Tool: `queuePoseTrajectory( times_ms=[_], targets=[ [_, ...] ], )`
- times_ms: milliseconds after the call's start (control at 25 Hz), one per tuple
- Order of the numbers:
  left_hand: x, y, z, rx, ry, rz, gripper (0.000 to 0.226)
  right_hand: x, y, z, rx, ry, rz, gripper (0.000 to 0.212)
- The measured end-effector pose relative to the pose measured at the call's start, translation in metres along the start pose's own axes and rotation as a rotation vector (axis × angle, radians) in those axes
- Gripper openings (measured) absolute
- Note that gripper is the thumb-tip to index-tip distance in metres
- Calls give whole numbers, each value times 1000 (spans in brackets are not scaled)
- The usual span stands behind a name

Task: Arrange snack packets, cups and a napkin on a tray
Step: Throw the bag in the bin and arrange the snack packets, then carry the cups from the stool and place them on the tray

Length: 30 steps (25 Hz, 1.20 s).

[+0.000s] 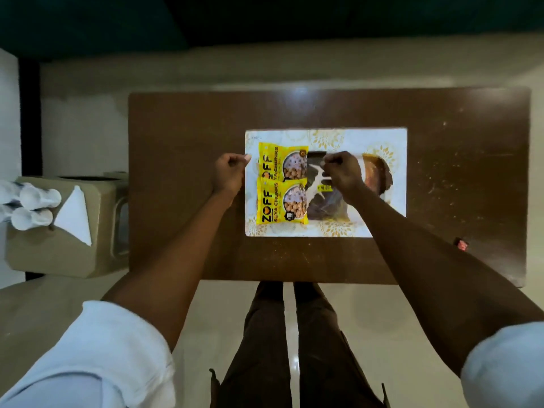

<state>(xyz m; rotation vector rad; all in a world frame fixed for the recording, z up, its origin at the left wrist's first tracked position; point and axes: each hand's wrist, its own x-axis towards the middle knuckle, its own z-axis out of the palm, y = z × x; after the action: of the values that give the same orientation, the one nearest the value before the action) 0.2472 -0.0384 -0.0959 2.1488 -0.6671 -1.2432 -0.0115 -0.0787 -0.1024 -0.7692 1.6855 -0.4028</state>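
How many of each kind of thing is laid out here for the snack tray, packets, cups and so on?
Yellow soya-chunk snack packets: 2
Dark brown snack packets: 1
White patterned rectangular trays: 1
White folded napkins: 1
White cup stacks lying on the side stand: 2 clearly seen; others are cut off at the frame edge
Total: 7
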Motion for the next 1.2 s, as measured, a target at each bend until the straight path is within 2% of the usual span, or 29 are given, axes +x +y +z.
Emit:
queuePoseTrajectory(
  times_ms=[80, 160, 280, 520, 640, 760, 920, 1200],
  targets=[
    [-15, 38, -20, 78, 15, 104, 26, -20, -36, -26, -209, 14, -148, 24],
    [-46, 80, -33, 271, 14, 241, 30, -47, -87, -43, -397, 15, -295, 28],
    [-96, 162, -60, 518, 41, 415, 31, -96, -193, -55, -470, 48, -518, 29],
    [-180, 411, -210, 628, 401, 773, 44, -225, -450, -80, -492, 178, -886, 33],
    [-236, 479, -276, 719, 543, 823, 64, -299, -549, -81, -536, 268, -1090, 49],
    [-284, 512, -343, 722, 628, 805, 77, -370, -620, -65, -607, 291, -1284, 62],
    [-336, 526, -444, 673, 815, 774, 79, -441, -683, -34, -611, 332, -1503, 78],
    [-402, 450, -611, 687, 1029, 601, 85, -565, -696, 81, -649, 228, -1707, 81]
  ],
)
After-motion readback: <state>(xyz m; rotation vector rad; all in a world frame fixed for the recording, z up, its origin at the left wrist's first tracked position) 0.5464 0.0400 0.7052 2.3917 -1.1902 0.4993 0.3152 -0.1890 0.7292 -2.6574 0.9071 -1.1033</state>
